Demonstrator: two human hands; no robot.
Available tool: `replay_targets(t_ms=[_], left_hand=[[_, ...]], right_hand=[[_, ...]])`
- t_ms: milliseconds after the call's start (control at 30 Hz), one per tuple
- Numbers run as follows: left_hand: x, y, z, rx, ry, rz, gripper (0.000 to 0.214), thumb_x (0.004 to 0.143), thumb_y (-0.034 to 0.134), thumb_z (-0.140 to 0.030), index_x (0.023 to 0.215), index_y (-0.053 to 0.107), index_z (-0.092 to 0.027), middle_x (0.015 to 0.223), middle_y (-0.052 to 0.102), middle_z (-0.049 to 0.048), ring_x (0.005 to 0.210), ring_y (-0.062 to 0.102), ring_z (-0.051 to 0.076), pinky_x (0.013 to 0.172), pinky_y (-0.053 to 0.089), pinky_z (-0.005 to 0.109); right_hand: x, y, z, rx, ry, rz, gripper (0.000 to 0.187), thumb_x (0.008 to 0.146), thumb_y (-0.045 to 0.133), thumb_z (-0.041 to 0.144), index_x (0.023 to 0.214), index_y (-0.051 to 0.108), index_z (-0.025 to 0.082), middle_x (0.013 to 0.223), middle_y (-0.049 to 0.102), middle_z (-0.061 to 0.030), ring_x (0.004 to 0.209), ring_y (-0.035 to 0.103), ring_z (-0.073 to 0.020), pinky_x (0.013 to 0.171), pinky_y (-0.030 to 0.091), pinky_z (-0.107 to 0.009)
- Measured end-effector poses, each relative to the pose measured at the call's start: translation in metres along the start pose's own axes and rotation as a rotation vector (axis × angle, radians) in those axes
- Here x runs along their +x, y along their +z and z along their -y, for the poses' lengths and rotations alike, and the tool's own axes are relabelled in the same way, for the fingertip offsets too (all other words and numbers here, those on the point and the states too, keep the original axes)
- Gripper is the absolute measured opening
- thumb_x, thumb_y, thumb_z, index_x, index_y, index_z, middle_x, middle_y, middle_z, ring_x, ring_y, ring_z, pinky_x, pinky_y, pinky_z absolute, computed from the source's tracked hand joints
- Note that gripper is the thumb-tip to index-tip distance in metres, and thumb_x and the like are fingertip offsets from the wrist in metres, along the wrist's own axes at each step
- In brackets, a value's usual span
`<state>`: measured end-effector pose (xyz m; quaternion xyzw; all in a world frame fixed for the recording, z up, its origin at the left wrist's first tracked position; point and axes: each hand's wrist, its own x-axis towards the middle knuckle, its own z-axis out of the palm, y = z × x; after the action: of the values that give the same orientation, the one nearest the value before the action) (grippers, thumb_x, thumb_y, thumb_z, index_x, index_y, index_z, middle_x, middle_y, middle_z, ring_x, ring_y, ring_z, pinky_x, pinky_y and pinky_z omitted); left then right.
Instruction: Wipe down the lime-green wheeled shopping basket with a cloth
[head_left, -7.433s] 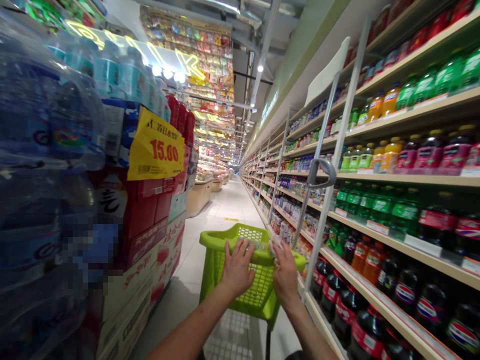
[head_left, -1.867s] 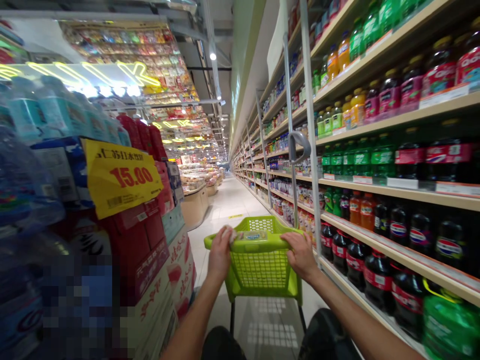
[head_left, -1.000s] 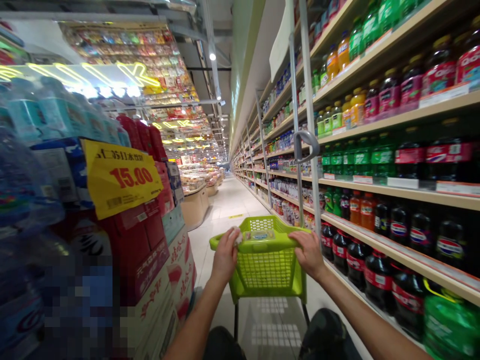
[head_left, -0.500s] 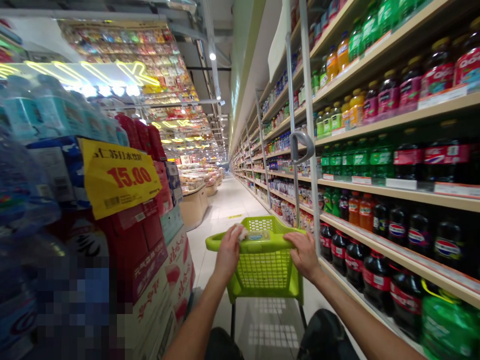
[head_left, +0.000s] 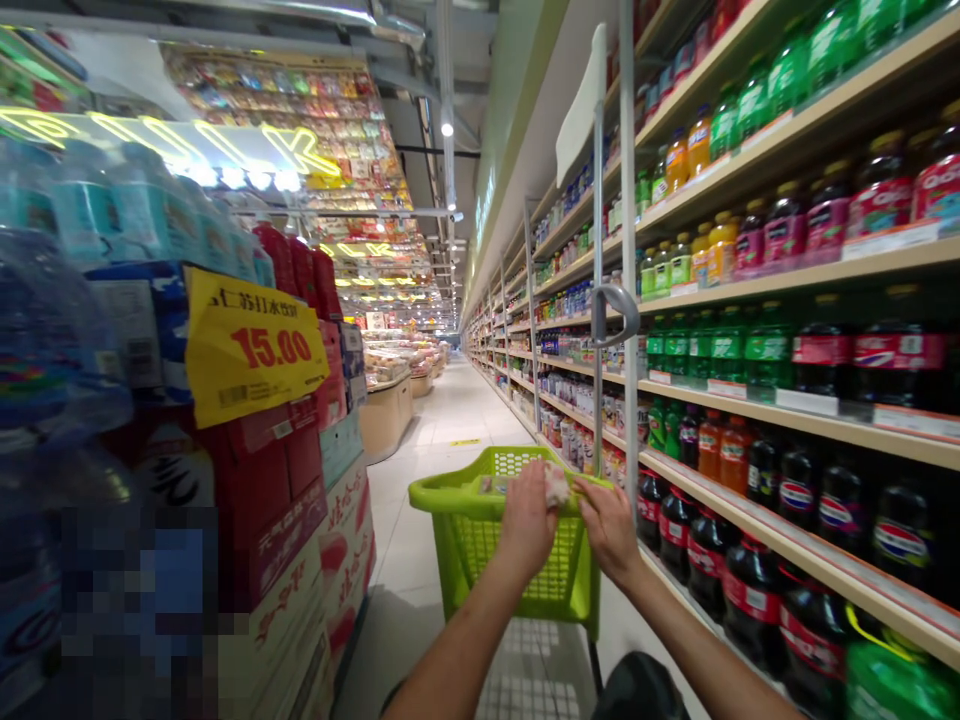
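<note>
A lime-green shopping cart (head_left: 450, 495) stands in the aisle in front of me. My left hand (head_left: 529, 520) is closed on a small pale wad, perhaps a wipe or tissue (head_left: 556, 486), pressed against the middle of the cart's handle. My right hand (head_left: 609, 525) lies on the right part of the handle, fingers curled over it, just beside the left hand.
Shelves of soda bottles (head_left: 795, 350) run along the right. A metal pole with a loop handle (head_left: 615, 310) rises by the shelf near the cart. On the left, stacked water packs and red cartons carry a yellow 15.00 price sign (head_left: 251, 345). The tiled aisle (head_left: 450, 420) runs ahead.
My left hand has slid from the handle's left end to its middle, next to my right hand, with the pale wad still in it. The cart has turned slightly.
</note>
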<state>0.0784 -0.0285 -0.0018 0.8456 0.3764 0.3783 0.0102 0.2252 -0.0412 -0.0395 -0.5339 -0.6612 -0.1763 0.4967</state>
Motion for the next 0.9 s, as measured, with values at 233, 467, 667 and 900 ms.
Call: replay_targets(t_ms=[233, 467, 667, 900], left_hand=[[-0.011, -0.038, 0.029, 0.273, -0.021, 0.31, 0.07, 0.07, 0.051, -0.037, 0.134, 0.028, -0.02, 0.142, 0.031, 0.0079, 0.133, 0.017, 0.027, 0.108, 0.006, 0.049], [-0.026, -0.067, 0.087, 0.453, -0.259, 0.236, 0.07, 0.07, 0.052, -0.036, 0.133, 0.028, -0.017, 0.14, 0.033, 0.0107, 0.13, 0.025, 0.025, 0.105, 0.015, 0.049], [-0.035, -0.069, 0.098, 0.458, -0.24, 0.137, 0.054, 0.079, 0.045, -0.038, 0.128, 0.037, -0.016, 0.134, 0.042, 0.0107, 0.125, 0.034, 0.024, 0.102, 0.021, 0.047], [-0.03, -0.073, 0.091, 0.417, -0.195, 0.082, 0.053, 0.077, 0.047, -0.047, 0.121, 0.047, -0.017, 0.111, 0.057, 0.0089, 0.105, 0.048, 0.024, 0.097, 0.028, 0.041]], right_hand=[[0.019, 0.017, 0.065, 0.025, -0.051, 0.228, 0.046, 0.078, 0.048, 0.03, 0.124, 0.045, 0.022, 0.137, 0.037, -0.0129, 0.123, 0.036, -0.028, 0.096, 0.026, -0.054], [0.018, 0.037, 0.082, 0.027, -0.167, 0.252, 0.038, 0.074, 0.053, 0.014, 0.111, 0.055, 0.02, 0.13, 0.045, -0.0143, 0.119, 0.04, -0.0259, 0.098, 0.029, -0.047], [0.036, 0.004, 0.003, 0.037, 0.088, 0.173, 0.041, 0.069, 0.044, 0.004, 0.104, 0.059, 0.018, 0.12, 0.052, -0.0094, 0.115, 0.044, -0.0206, 0.097, 0.034, -0.037], [0.046, -0.001, 0.004, 0.009, 0.176, 0.189, 0.037, 0.072, 0.044, 0.011, 0.105, 0.058, 0.012, 0.109, 0.058, -0.013, 0.105, 0.052, -0.0219, 0.093, 0.038, -0.036]])
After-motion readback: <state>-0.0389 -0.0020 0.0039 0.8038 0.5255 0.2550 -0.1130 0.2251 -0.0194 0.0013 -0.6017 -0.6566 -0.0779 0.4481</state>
